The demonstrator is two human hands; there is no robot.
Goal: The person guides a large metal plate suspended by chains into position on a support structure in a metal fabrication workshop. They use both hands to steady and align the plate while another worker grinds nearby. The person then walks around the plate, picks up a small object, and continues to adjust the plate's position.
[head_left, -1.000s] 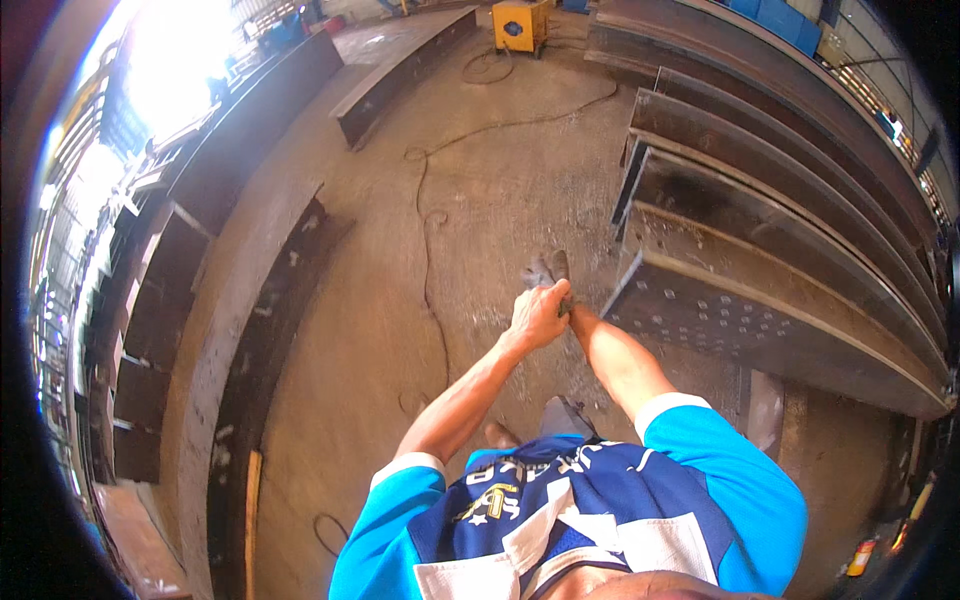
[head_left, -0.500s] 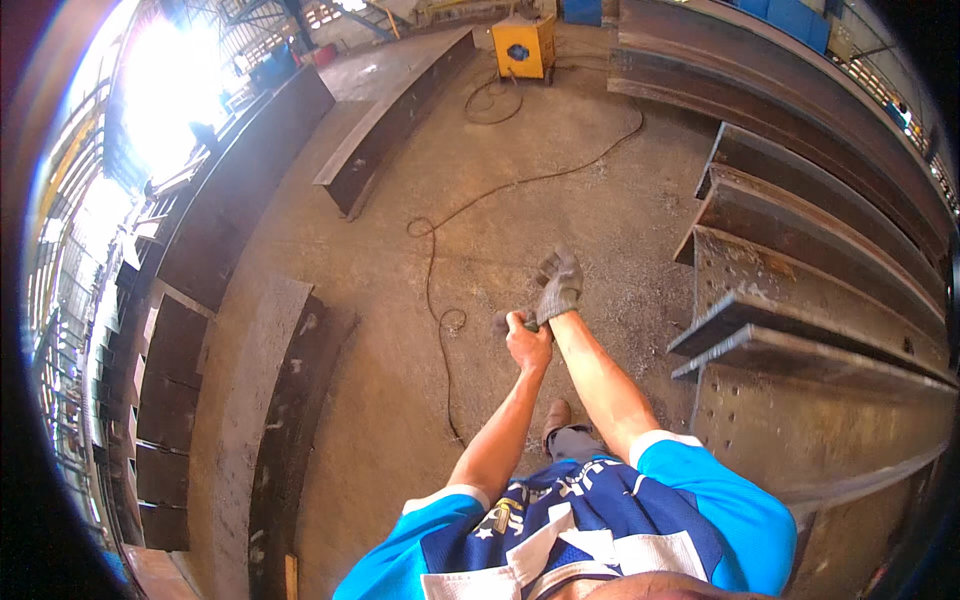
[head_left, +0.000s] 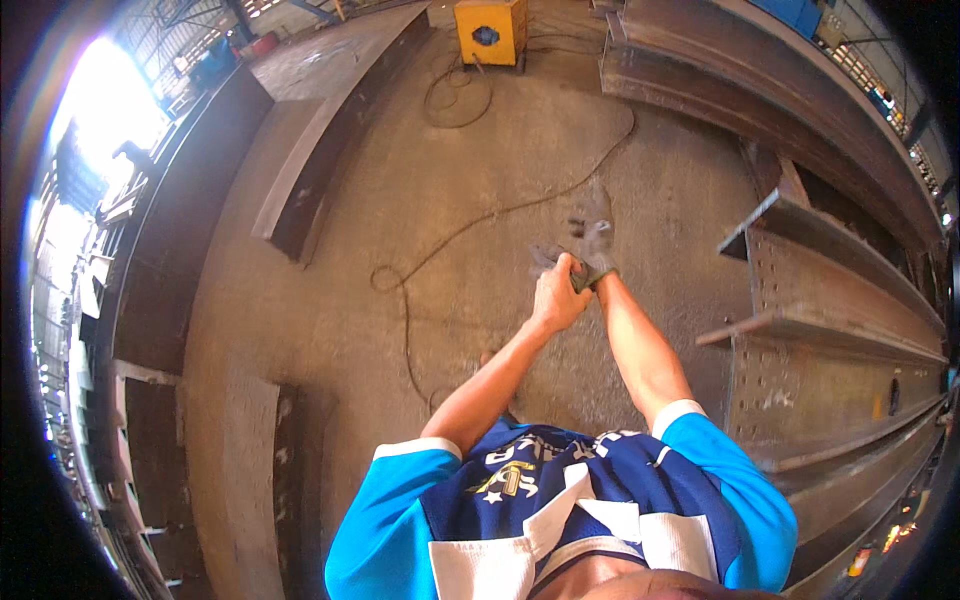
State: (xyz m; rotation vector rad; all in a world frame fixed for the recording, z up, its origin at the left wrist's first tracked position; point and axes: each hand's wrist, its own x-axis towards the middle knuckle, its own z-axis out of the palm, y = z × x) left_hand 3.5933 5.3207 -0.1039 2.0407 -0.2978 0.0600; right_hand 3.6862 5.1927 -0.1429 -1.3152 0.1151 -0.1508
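Observation:
My bare left hand (head_left: 560,297) is closed at the wrist of my right hand (head_left: 597,238), which wears a grey work glove. Beside the left fingers hangs a loose grey glove (head_left: 546,259), apparently held in the same grip. A dark cuff shows between the two hands at the right wrist. The gloved right fingers point away from me and look spread, somewhat blurred, with nothing seen in them. Both arms reach forward over the floor.
A dark cable (head_left: 405,325) winds over the concrete floor to a yellow box-shaped machine (head_left: 492,32). Steel beams with bolt holes (head_left: 800,365) are stacked at the right. More steel beams (head_left: 320,150) lie at the left. Orange sparks or flame (head_left: 898,532) glow at the lower right.
Both hands have moved forward and a little right, still together at the right wrist. The right fingers have straightened from a curl. My view has shifted, with the right-hand beams seen further round.

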